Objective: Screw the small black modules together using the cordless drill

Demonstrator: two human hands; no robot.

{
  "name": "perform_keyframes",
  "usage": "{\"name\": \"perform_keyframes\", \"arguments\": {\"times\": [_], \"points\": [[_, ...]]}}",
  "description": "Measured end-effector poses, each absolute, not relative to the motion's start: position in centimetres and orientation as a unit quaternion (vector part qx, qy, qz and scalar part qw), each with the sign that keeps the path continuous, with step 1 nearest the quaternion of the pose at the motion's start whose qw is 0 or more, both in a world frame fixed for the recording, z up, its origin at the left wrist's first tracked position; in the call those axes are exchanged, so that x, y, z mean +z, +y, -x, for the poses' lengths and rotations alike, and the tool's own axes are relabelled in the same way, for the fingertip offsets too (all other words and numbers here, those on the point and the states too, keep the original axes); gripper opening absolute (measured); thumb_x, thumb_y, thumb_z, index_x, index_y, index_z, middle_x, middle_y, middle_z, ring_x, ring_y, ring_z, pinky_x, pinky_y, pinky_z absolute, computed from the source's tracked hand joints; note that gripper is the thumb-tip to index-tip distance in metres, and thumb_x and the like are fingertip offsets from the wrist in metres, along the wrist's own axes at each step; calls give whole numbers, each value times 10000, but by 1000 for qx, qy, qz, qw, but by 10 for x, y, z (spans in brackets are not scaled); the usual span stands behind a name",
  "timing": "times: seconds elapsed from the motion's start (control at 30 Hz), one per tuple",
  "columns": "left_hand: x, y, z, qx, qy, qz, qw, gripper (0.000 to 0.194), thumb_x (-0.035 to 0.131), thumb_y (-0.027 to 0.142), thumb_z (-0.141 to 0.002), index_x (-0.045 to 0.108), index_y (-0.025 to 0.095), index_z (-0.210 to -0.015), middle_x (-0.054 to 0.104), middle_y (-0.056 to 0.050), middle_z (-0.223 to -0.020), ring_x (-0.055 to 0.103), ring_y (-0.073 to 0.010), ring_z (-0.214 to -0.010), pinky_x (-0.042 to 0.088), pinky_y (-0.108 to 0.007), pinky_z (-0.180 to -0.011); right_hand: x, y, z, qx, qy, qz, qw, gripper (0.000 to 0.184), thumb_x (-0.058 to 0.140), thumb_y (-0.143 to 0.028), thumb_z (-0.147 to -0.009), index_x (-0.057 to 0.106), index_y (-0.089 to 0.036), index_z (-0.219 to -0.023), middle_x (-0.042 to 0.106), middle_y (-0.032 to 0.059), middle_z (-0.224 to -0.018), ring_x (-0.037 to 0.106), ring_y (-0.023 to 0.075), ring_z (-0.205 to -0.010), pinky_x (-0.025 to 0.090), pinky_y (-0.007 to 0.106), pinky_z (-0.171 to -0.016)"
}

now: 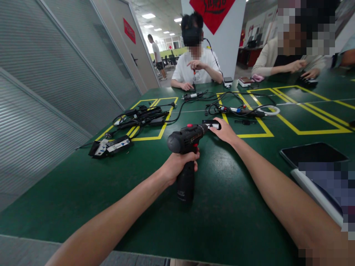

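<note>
My left hand [179,165] is wrapped around the handle of a black cordless drill [186,139]. Its battery end points down over the green table, and its nose points away to the right. At the nose, my right hand [225,131] grips a small black and white casing [213,125] with thumb and fingers. The drill's tip is at or very close to this casing; exact contact is hard to see. Inside the casing, details are too small to make out.
Black power strips and cords [149,117] lie at the left, near open black-and-white casings [111,146]. Cables with a corded tool [235,110] lie beyond my right hand. A dark tablet [313,153] rests at right. Two people [196,64] sit across the table.
</note>
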State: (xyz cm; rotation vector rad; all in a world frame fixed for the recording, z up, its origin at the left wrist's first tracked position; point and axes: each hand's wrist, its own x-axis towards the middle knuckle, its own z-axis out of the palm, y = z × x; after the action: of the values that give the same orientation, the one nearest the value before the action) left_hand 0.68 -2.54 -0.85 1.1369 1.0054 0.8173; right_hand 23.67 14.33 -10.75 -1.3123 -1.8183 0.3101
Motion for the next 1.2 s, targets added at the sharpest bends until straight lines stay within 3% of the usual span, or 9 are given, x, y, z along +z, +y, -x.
{"name": "perform_keyframes", "arguments": {"times": [0.87,1.2], "points": [[-11,-25,-6,360,447,-495,652,238,662,256,-720,585,138,-912,576,-11,-786,554,-86,-532,405,-229,-531,-111,145,-237,132,-727,522,427,462,653,-359,-777,572,-219,-1210,597,97,-1158,585,266,-1094,465,431,-967],[-13,-26,-9,362,434,-487,666,255,644,241,-731,568,147,-956,568,-10,-848,554,-75,-534,413,-225,-528,-111,145,-236,129,-727,521,428,464,652,-354,-778,571,-216,-1213,596,97,-1165,582,263,-1097,459,427,-973]]}}
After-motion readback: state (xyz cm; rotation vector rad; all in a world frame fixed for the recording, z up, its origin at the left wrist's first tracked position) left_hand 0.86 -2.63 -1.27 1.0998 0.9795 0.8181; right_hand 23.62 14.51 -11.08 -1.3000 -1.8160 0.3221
